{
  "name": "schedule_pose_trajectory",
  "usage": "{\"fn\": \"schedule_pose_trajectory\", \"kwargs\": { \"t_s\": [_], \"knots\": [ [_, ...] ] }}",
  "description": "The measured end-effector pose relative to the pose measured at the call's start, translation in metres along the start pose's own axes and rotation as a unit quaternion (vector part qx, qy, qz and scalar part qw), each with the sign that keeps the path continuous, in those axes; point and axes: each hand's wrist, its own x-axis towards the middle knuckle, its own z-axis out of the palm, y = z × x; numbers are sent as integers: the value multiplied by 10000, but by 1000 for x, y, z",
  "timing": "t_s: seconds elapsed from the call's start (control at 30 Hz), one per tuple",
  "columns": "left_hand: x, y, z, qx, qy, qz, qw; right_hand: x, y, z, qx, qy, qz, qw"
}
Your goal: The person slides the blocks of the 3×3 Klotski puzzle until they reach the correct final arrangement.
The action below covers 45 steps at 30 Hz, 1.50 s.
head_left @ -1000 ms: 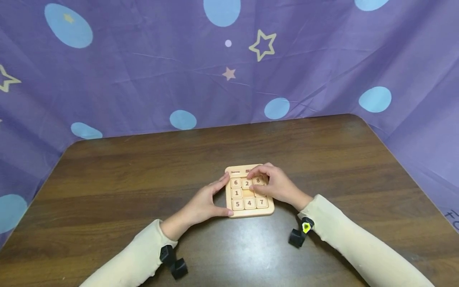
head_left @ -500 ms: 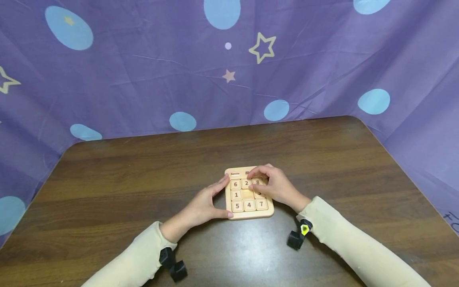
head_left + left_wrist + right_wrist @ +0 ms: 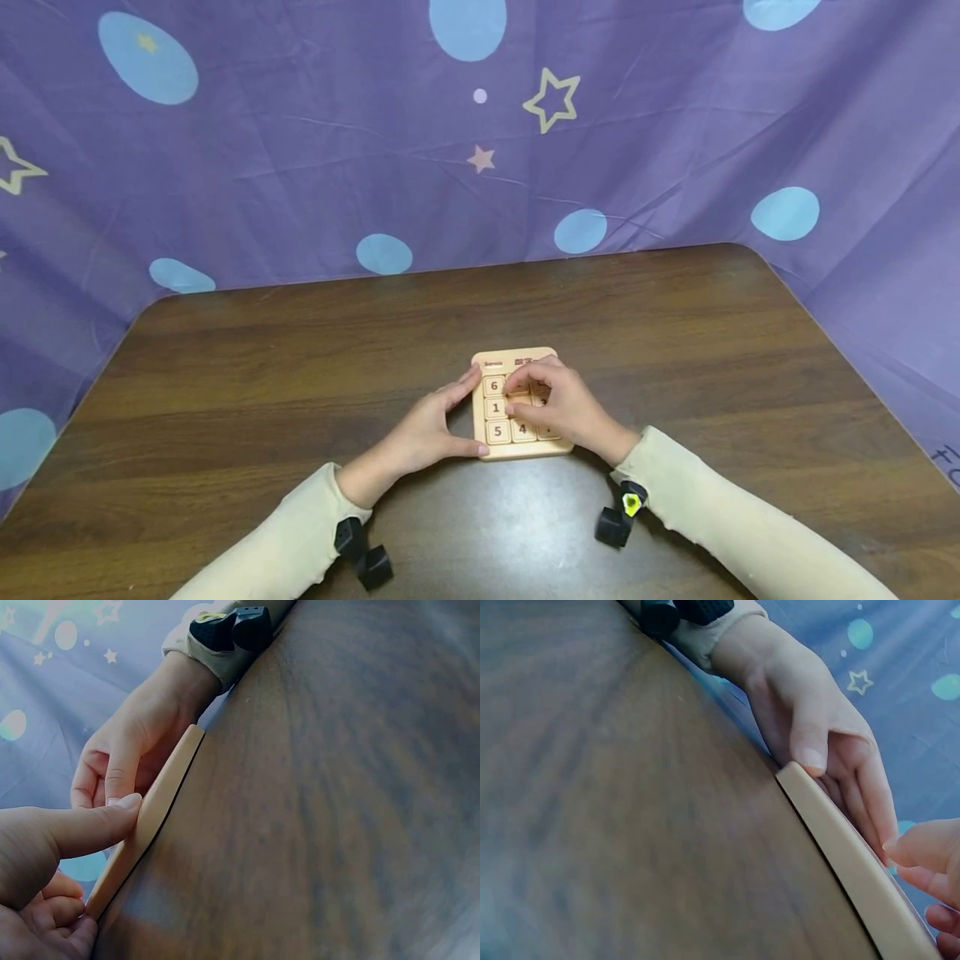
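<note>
A light wooden number slide puzzle (image 3: 528, 452) lies flat on the table. Its left edge is gripped by my left hand (image 3: 420, 429), thumb at the near corner and fingertips at the upper side. In the left wrist view that thumb presses on the puzzle's rim (image 3: 171, 769). My right hand (image 3: 566, 404) is over the tiles, index fingertip beside the 6 tile (image 3: 493, 386) and thumb tip beside the 1 tile (image 3: 495, 407). A gap shows between these two tips. The 5 tile (image 3: 497, 431) is in plain sight; the upper right tiles are largely hidden under the right hand.
The brown wooden table (image 3: 300, 358) reaches back to a purple curtain (image 3: 315, 150) printed with stars and blue spots. Each sleeve cuff carries a small black camera, one at the left wrist (image 3: 363, 554) and one at the right wrist (image 3: 618, 521).
My right hand has shifted left and slightly nearer, from the 2 tile toward the 6 and 1 tiles, now covering the 2. The left hand keeps its grip on the puzzle.
</note>
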Motion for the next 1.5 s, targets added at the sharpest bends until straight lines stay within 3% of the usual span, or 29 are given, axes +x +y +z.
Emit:
{"fn": "schedule_pose_trajectory", "kwargs": {
  "t_s": [0.4, 0.7, 1.17, 1.5],
  "knots": [
    [0, 1, 0, 46, 12, -25, 10000, 0, -4, 4, -268, -42, -66, 9996],
    [1, 0, 0, 62, -6, -62, 10000, 0, 0, 1, -26, -77, -35, 10000],
    [1, 0, 0, 113, -5, -47, 9999, 1, -4, 2, -204, -242, -27, 9995],
    [1, 0, 0, 109, 13, -12, 9999, 3, -1, 7, -421, -157, -295, 9986]
  ]
}}
